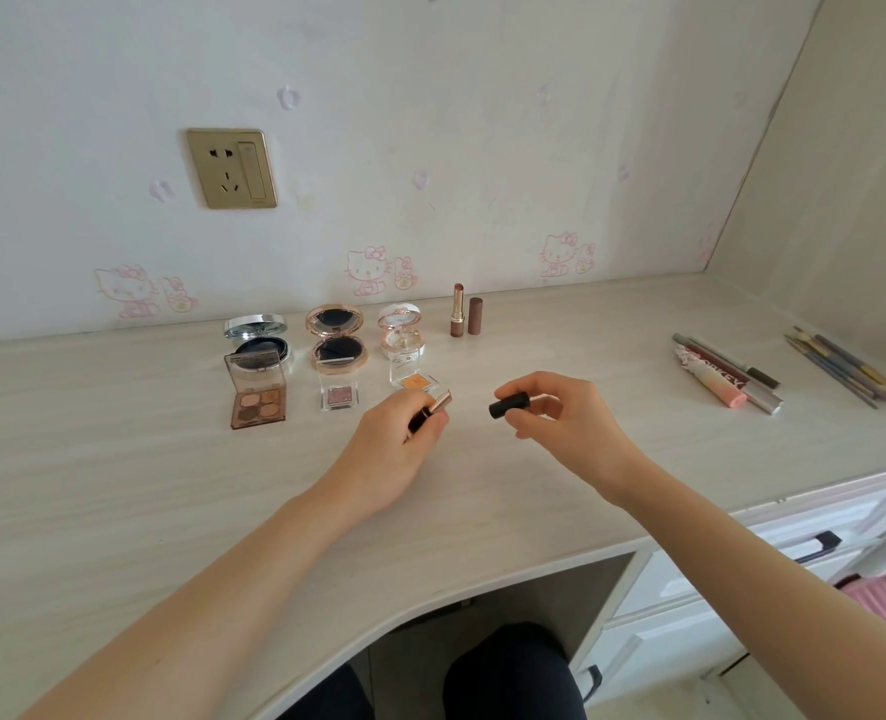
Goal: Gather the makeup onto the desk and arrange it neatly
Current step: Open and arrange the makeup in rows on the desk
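Lipstick (438, 404): over the middle of the desk (119, 485); long axis slanted, rose-gold end toward 2 o'clock.
Cap (508, 405): black, nearly level, one end toward 9 o'clock; a small gap separates it from the lipstick.
Left hand (394, 449): fingers curled round the lipstick's dark lower part.
Right hand (571, 413): thumb and fingers pinch the cap.
Compacts (334, 337): a row at 11 o'clock, small eyeshadow pans (339, 396) before them, near the left fingertips.
Edges: back wall at 12 o'clock; front edge curves inward at 6 o'clock.
Room: plain desk top at 9 o'clock, and between the right hand and the pencils (726, 376) at 3 o'clock.
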